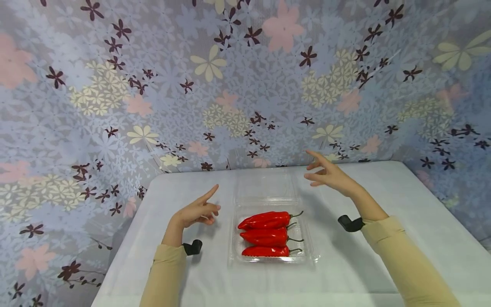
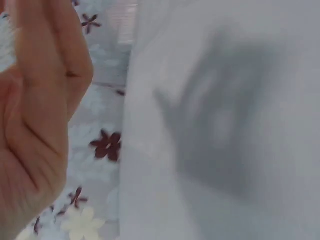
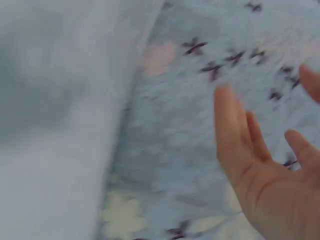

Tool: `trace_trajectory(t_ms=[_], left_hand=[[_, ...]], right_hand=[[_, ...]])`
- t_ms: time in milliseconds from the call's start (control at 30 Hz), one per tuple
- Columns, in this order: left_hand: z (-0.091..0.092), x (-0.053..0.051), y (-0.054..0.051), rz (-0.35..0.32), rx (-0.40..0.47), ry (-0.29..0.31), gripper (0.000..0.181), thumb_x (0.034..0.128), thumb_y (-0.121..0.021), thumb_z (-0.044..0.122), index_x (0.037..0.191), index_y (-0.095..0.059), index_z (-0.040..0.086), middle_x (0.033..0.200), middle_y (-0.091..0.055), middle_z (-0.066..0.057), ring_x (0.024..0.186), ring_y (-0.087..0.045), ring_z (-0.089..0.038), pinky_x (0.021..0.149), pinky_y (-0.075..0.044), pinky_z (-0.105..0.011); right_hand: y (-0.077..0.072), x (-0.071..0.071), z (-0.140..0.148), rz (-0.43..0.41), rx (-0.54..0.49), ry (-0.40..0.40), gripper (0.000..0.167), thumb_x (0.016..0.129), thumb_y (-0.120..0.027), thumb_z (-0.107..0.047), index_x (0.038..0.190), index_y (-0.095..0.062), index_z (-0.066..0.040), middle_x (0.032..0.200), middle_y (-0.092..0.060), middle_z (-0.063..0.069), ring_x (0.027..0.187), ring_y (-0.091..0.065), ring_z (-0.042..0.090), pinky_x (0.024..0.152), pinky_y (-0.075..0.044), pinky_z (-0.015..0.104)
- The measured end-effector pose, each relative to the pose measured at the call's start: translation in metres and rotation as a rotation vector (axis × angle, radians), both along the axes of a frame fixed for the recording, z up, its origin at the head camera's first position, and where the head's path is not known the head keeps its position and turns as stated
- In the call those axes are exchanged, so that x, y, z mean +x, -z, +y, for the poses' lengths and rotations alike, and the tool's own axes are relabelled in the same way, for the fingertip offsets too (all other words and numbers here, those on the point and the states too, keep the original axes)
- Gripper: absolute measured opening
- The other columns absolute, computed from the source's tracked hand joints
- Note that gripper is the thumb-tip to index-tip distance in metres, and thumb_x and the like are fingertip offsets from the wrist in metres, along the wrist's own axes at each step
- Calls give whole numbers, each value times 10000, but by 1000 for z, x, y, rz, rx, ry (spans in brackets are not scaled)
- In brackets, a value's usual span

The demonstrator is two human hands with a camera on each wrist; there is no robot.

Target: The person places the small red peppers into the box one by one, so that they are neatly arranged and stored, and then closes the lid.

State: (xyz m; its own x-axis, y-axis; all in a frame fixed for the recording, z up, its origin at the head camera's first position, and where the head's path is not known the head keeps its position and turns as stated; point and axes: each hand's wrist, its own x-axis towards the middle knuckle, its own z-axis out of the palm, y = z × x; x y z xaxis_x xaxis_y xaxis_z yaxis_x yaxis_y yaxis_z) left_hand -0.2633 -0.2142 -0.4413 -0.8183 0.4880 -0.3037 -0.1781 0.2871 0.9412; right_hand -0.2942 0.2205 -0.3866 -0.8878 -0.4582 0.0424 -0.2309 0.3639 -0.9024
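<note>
Several glossy red peppers [image 1: 265, 237] with green stems lie side by side in a clear plastic clamshell box [image 1: 309, 238] in the head view. Its transparent lid [image 1: 266, 184] is folded back flat on the far side. Left of the box hovers my left hand [image 1: 197, 212], index finger extended and the others loosely bent, holding nothing. My right hand [image 1: 330, 174] is raised to the right of the lid, fingers spread, also holding nothing. Both wrist views show an empty hand, the left [image 2: 37, 120] and the right [image 3: 272, 185], apart from any object.
A white-covered table [image 1: 207, 277] carries the box. Behind it and at its sides hangs a floral patterned cloth [image 1: 245, 94]. Each wrist wears a small black device, on the left [image 1: 193, 247] and on the right [image 1: 350, 223]. Hand shadows fall on the white cover.
</note>
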Motion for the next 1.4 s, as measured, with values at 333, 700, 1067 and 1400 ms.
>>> trace_trajectory(t_ms=[333, 700, 1067, 1400], left_hand=[[27, -20, 25, -93, 98, 52, 777, 922, -510, 123, 1530, -26, 144, 1293, -423, -240, 1034, -590, -281, 766, -556, -403], [37, -12, 48, -115, 182, 3, 807, 847, -484, -7, 1531, -114, 209, 1129, -473, -138, 791, -535, -148, 688, -566, -274], [34, -11, 42, -31, 339, -48, 765, 868, -526, -60, 1508, -200, 201, 1120, -376, -140, 800, -513, -162, 605, -563, -271], [31, -5, 52, -9, 370, -98, 515, 898, -552, -31, 1354, -334, 65, 1201, -403, -174, 918, -548, -201, 669, -566, -282]], right_hand=[[65, 8, 16, -438, -4, -116, 802, 933, -578, -195, 1510, -45, -31, 1203, -457, 256, 947, -591, 348, 741, -558, 426], [81, 16, 15, -549, -189, -166, 733, 954, -500, -107, 1506, -25, -21, 1084, -550, 163, 763, -643, 167, 712, -563, 312], [92, 11, 7, -459, -370, -143, 595, 933, -474, 25, 1412, -134, -67, 879, -616, 142, 685, -653, 157, 652, -573, 308], [98, 11, 6, -369, -436, -176, 388, 952, -485, 4, 1284, -293, -59, 931, -633, 196, 766, -662, 177, 664, -569, 284]])
